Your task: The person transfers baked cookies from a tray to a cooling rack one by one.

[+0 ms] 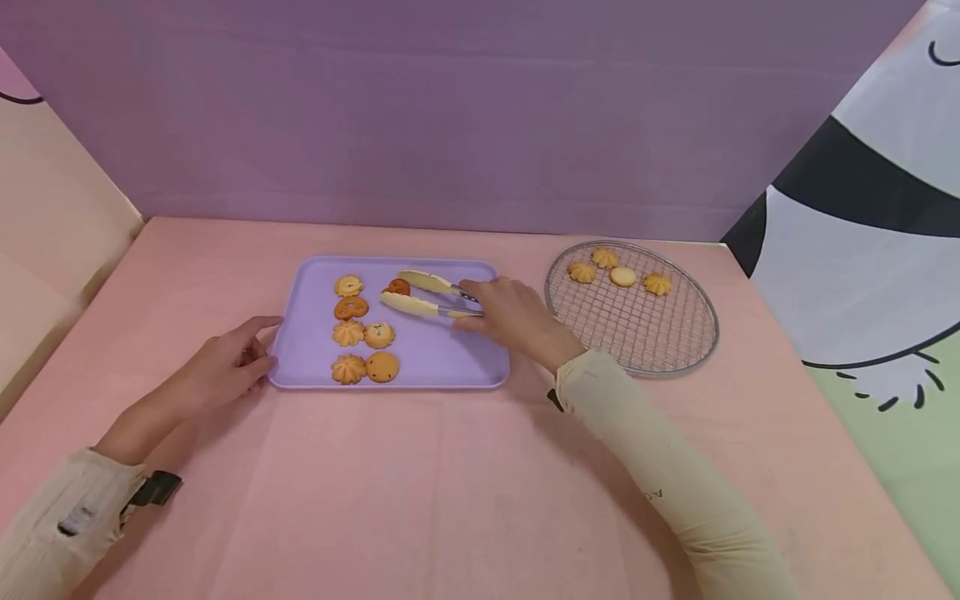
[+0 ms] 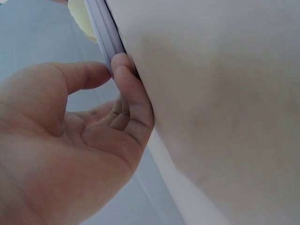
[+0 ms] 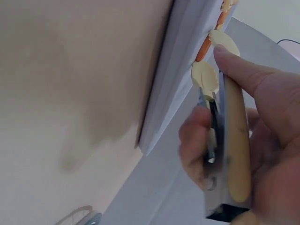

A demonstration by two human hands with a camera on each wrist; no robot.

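Note:
With curled fingers, my right hand (image 1: 521, 317) holds a pair of tongs (image 1: 414, 305) with cream scalloped tips. Those tips stand on either side of a brown pretzel-shaped cookie (image 1: 399, 286) on the lilac tray (image 1: 450, 358); the right wrist view shows them parted around it. My left hand (image 1: 221, 367) pinches the tray's left edge, thumb on the rim and fingertips at its underside in the left wrist view. Left of the tongs lie another pretzel cookie (image 1: 351, 308), star-shaped cookies (image 1: 348, 333), a face-patterned cookie (image 1: 379, 335) and a round cookie (image 1: 382, 367).
Right of the tray, behind my right forearm, lies a round wire rack (image 1: 637, 325). Several cookies sit on its far part, among them a star-shaped one (image 1: 657, 284) and a small pale round one (image 1: 622, 276). A purple wall (image 1: 450, 125) borders the pink table (image 1: 375, 492).

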